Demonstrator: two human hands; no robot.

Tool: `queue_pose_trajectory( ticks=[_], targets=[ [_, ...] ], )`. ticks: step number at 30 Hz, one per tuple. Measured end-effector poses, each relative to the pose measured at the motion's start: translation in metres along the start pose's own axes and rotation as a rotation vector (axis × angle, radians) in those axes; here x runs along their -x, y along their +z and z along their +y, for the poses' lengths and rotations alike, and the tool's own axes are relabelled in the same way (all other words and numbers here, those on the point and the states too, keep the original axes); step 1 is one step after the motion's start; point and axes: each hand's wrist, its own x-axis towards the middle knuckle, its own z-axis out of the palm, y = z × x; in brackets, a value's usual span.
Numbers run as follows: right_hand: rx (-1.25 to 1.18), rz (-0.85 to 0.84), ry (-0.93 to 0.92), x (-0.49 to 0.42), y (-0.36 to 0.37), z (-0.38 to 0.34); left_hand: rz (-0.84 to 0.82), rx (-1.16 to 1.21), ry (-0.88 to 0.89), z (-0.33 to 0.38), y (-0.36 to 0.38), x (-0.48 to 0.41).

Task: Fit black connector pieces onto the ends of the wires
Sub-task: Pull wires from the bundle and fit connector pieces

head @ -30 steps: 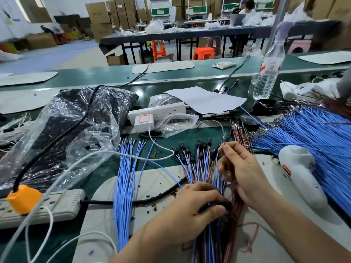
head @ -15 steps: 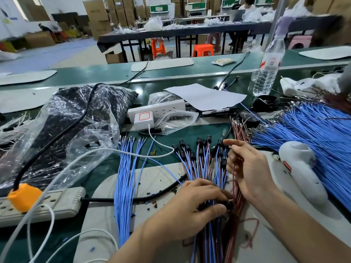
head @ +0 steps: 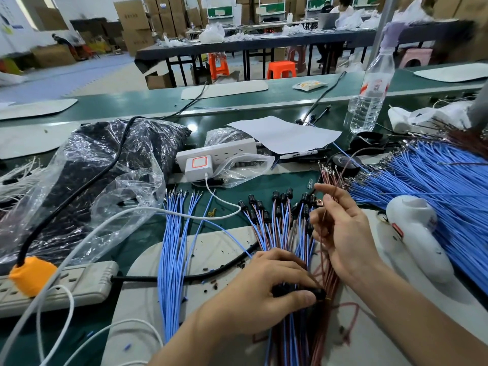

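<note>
A fan of blue and brown wires [head: 280, 233] lies on the white mat, its far ends capped with small black connectors [head: 276, 198]. My left hand [head: 266, 289] grips this bundle low down, thumb over a black piece [head: 319, 293] at the wires. My right hand [head: 340, 228] is raised just right of the connectors and pinches a single brown wire [head: 340, 175] that curves up from its fingers. More bare brown wires [head: 326, 171] with metal tips lie behind it. A separate bundle of bare blue wires [head: 177, 233] lies to the left.
A large heap of blue wires [head: 435, 186] and a white handheld tool [head: 417, 233] fill the right side. At left are a clear bag of black parts [head: 105, 165], a power strip [head: 58, 283] with an orange plug, and white cables. A water bottle [head: 372, 85] stands behind.
My right hand has risen from the connector ends and drawn one brown wire up and to the right. My left hand keeps its hold on the bundle.
</note>
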Motion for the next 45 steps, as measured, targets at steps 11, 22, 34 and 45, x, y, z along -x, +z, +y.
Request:
queue_pose_trajectory(
  ticks=[11,22,34,45],
  targets=[
    [-0.135,-0.02,0.025,-0.001,0.001,-0.008,0.152,0.092,-0.025,-0.004,0.001,-0.004],
    [-0.007,-0.197,-0.443,0.016,0.007,-0.027,0.466,0.142,-0.026,-0.014,-0.005,-0.004],
    [0.521,-0.259,-1.014,0.031,0.009,-0.011,0.543,0.138,-0.086,-0.018,-0.007,-0.006],
    [0.531,-0.278,-1.096,0.031,0.009,-0.008,0.579,0.142,-0.09,-0.019,-0.006,-0.006]
  ],
)
